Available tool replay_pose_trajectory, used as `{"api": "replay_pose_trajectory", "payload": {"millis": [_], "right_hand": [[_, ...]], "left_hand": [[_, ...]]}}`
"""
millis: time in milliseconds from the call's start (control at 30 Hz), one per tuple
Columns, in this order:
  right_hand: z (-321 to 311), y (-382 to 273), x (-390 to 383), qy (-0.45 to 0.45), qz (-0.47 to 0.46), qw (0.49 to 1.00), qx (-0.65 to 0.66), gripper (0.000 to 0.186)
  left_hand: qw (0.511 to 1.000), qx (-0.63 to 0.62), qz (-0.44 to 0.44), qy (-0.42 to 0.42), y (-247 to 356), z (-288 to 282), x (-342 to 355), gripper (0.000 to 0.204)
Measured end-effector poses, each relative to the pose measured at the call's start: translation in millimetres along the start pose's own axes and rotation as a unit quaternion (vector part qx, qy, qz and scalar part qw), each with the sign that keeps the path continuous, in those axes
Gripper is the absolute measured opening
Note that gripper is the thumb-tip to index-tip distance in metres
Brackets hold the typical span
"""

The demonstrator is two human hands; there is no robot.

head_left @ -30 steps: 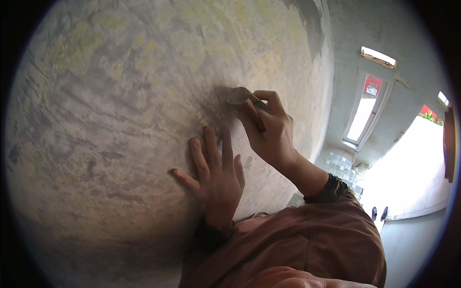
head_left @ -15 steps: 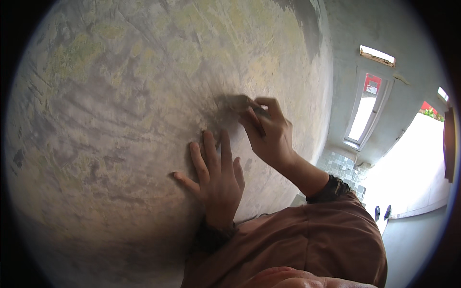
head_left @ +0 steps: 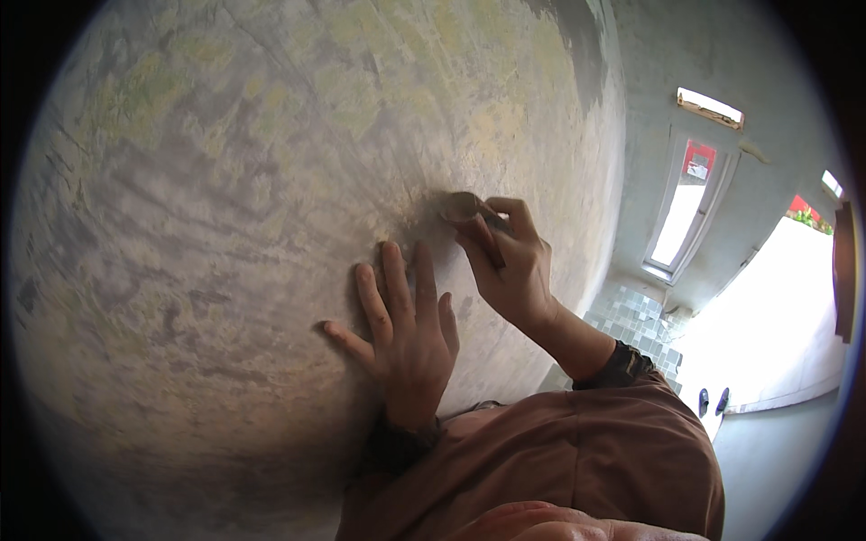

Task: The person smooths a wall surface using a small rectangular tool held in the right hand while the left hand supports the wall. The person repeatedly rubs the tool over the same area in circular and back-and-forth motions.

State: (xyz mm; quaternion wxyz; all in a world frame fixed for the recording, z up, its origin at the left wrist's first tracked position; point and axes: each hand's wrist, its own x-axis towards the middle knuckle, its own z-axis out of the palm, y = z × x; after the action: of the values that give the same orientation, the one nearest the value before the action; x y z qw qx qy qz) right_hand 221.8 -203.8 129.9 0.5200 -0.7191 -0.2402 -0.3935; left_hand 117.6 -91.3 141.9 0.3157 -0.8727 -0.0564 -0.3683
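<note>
A mottled wall [head_left: 225, 153] with grey, cream and yellowish patches fills most of the view. My left hand [head_left: 394, 338] lies on it with fingers spread and nothing held. Just above and right of it, my right hand [head_left: 505, 275] grips a small flat scraper [head_left: 463, 206], dull brown-grey, against the wall over a dark smudged patch. The scraper's exact shape is partly hidden by my fingers.
On the right are a grey wall [head_left: 658, 207] with a narrow window [head_left: 678, 212], a small opening above it, small square tiles [head_left: 631, 311], a bright doorway [head_left: 767, 325] and a pair of dark slippers [head_left: 713, 401]. My brown top shows below.
My right hand with the scraper has moved a little downward and to the right along the wall. My left hand stays in about the same place.
</note>
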Motion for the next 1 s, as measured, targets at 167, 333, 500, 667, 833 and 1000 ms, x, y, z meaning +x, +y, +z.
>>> {"api": "replay_pose_trajectory", "payload": {"millis": [167, 333, 500, 667, 833, 1000], "right_hand": [[0.7, 1.8, 3.6, 0.012, 0.073, 0.996, 0.041, 0.022], [-0.1, -1.5, 6.3, 0.016, -0.011, 1.0, -0.007, 0.017], [4.3, 3.8, 15.9, 0.046, 0.066, 0.994, 0.073, 0.019], [7.1, 6.4, 9.2, 0.027, -0.003, 1.0, 0.008, 0.018], [8.1, 9.5, 13.0, 0.041, 0.075, 0.995, 0.051, 0.017], [5.7, 8.6, 15.9, 0.034, 0.04, 0.998, 0.019, 0.015]], "left_hand": [[1.0, -0.001, 0.005, -0.005, 1.3, 0.1, 2.3, 0.055], [1.0, -0.002, 0.006, -0.006, -1.6, -0.1, 0.2, 0.055], [1.0, -0.001, 0.008, 0.001, 1.0, 4.2, 0.7, 0.055], [1.0, 0.007, 0.011, -0.011, -1.3, 5.9, 1.7, 0.054], [1.0, 0.005, 0.008, -0.001, 1.6, 5.8, 1.3, 0.053], [1.0, 0.0, 0.008, -0.002, 1.6, 6.6, 3.1, 0.053]]}}
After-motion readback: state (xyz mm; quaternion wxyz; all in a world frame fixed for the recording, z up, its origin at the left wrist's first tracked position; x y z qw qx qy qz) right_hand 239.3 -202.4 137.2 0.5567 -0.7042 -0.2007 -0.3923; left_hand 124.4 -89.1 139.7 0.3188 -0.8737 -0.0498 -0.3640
